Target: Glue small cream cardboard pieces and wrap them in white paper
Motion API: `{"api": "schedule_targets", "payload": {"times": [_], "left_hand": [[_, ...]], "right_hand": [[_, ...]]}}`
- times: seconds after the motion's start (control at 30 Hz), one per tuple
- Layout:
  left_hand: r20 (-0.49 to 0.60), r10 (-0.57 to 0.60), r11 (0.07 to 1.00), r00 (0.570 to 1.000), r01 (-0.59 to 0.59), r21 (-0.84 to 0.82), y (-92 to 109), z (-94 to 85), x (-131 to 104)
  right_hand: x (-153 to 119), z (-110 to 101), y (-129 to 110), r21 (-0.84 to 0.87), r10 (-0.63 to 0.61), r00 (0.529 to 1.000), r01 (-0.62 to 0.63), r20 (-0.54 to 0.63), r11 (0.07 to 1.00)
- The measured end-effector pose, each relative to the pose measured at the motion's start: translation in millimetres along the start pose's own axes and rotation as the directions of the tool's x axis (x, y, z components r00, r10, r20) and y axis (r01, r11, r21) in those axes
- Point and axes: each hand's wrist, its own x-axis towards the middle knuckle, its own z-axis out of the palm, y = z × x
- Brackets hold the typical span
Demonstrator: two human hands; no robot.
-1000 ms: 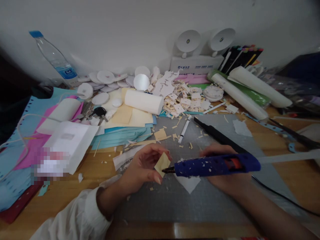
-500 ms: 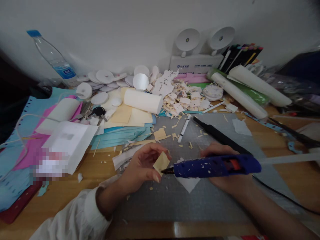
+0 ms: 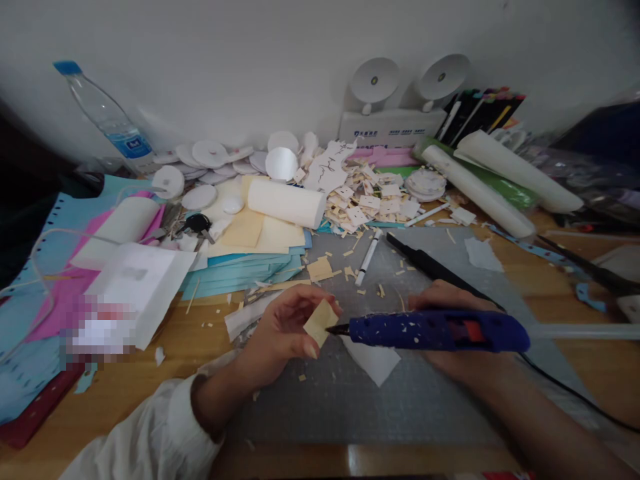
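Observation:
Between the fingers and thumb of my left hand (image 3: 285, 333) is a small square of pale yellow paper (image 3: 320, 321), tilted with one corner up. My right hand (image 3: 450, 297) is wrapped around a blue hot glue gun (image 3: 400, 331), which hides part of the fingers. A clear glue stick (image 3: 585, 331) sticks out of the gun's rear. The dark nozzle (image 3: 339, 329) points left and meets the right edge of the paper, as far as I can see. Both hands are above a grey cutting mat (image 3: 310, 413) strewn with yellow scraps.
A torn white paper piece (image 3: 375, 360) lies below the glue gun. Behind are a white pen (image 3: 369, 259), a black stick-like tool (image 3: 430, 267), a heap of small cut cards (image 3: 367, 200) and white rolls (image 3: 286, 202). A water bottle (image 3: 107, 123) leans at the back left.
The glue gun has shifted slightly right and levelled out. Its nozzle tip has moved up along the paper's edge. My left hand has barely moved.

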Motion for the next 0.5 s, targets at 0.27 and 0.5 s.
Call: {"api": "schedule_targets", "payload": {"times": [0.27,0.5], "left_hand": [[-0.054,-0.003,1.000,0.999,0.004,0.018,4,3.0,-1],[-0.041,0.001,1.000,0.999,-0.001,0.000,3,1.4,1]], "right_hand": [[1,-7,-1,-0.068,0.028,0.999,-0.027,0.015,0.997],[3,8,-10,-0.059,0.181,0.957,-0.199,-0.225,0.978]]}}
